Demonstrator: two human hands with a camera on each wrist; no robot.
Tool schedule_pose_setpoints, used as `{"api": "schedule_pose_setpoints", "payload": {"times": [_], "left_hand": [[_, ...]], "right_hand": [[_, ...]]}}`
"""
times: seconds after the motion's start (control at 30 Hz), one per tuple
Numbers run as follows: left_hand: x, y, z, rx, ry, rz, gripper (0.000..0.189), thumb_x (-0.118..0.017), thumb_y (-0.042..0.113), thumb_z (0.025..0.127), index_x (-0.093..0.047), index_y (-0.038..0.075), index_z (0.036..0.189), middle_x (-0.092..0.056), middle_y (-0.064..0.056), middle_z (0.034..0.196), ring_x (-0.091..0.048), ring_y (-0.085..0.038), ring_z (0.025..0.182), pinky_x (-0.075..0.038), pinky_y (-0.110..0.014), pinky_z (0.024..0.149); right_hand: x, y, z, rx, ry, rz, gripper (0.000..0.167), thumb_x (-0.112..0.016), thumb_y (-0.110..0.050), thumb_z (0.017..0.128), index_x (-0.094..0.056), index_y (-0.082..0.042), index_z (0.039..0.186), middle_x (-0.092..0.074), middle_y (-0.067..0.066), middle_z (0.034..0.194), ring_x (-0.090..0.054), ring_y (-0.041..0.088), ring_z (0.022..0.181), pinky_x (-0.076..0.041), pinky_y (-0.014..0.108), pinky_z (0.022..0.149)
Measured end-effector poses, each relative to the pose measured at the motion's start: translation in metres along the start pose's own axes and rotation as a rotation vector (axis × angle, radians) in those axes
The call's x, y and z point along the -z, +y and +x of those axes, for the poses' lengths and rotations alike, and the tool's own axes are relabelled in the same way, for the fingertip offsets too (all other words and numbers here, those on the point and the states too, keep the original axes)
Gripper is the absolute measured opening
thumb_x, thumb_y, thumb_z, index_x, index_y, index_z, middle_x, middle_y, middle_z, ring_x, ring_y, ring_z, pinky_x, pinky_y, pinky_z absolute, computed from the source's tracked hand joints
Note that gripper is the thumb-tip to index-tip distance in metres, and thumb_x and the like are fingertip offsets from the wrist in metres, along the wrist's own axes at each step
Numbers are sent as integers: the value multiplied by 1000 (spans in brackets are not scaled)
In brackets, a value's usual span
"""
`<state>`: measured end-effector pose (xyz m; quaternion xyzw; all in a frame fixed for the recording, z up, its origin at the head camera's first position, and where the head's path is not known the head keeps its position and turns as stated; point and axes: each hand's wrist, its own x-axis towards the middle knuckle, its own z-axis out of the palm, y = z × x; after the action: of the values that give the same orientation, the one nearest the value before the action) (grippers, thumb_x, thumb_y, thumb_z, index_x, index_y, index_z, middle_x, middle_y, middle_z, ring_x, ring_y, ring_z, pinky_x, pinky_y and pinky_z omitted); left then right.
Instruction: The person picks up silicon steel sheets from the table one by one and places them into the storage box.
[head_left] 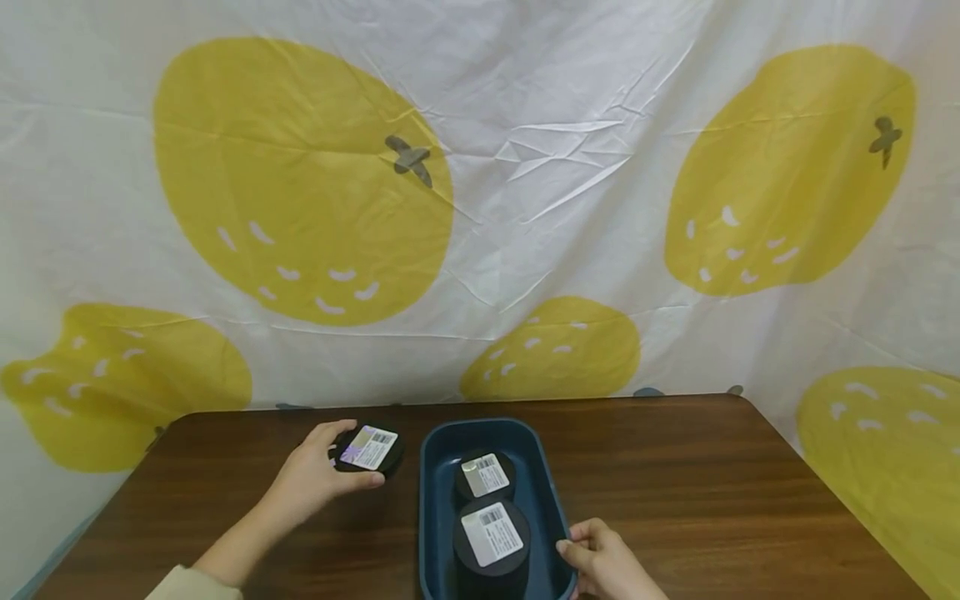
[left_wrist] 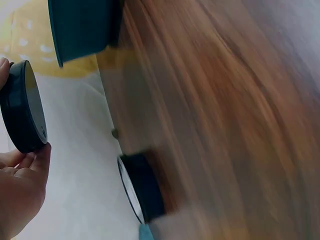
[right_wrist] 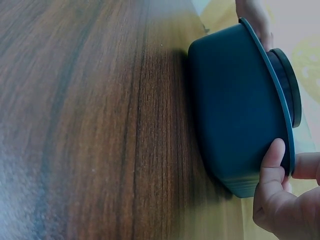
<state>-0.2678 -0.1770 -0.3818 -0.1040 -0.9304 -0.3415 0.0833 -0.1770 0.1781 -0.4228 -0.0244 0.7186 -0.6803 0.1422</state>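
My left hand (head_left: 318, 467) grips a short black round tin (head_left: 368, 449), a pale barcode label on its upward face, between thumb and fingers. In the left wrist view that tin (left_wrist: 24, 107) is above the table. A similar black tin (left_wrist: 145, 187) stands on the tabletop nearby; the head view does not clearly show it. Beside the held tin is a deep dark-blue tray (head_left: 429, 508). Inside it stand two black round containers with labelled tops, a farther one (head_left: 484, 477) and a nearer, higher one (head_left: 492, 535). My right hand (head_left: 607, 560) pinches the tray's right rim.
The brown wooden table (head_left: 697, 492) extends on both sides of the tray. Behind it hangs a white cloth (head_left: 555, 183) printed with large yellow fruit, close to the table's far edge.
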Motion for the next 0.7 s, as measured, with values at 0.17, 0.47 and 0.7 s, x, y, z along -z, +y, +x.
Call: {"api": "schedule_pose_setpoints", "payload": {"times": [0.17, 0.47, 0.7], "left_hand": [[-12, 13, 6, -25, -15, -27, 92, -82, 51, 61, -47, 1, 131, -46, -22, 131, -48, -39, 116, -41, -54, 92], [-37, 37, 16, -63, -25, -66, 91, -84, 48, 58, -50, 1, 129, -50, -17, 129, -48, -35, 117, -40, -51, 96], [-58, 53, 20, -82, -39, -97, 90, -85, 47, 56, -52, 1, 126, -53, -14, 124, -51, -31, 113, -42, -49, 93]], "right_hand": [[0, 1, 0, -2, 2, -2, 24, -51, -5, 91, -34, 9, 101, -46, 8, 81, -50, 14, 55, -48, 22, 53], [0, 0, 0, -4, 3, 4, 22, -50, -4, 91, -34, 9, 100, -45, 7, 81, -50, 13, 55, -48, 21, 53], [1, 1, 0, -18, 17, -7, 23, -51, -6, 92, -35, 8, 100, -45, 7, 81, -49, 13, 54, -47, 22, 53]]}}
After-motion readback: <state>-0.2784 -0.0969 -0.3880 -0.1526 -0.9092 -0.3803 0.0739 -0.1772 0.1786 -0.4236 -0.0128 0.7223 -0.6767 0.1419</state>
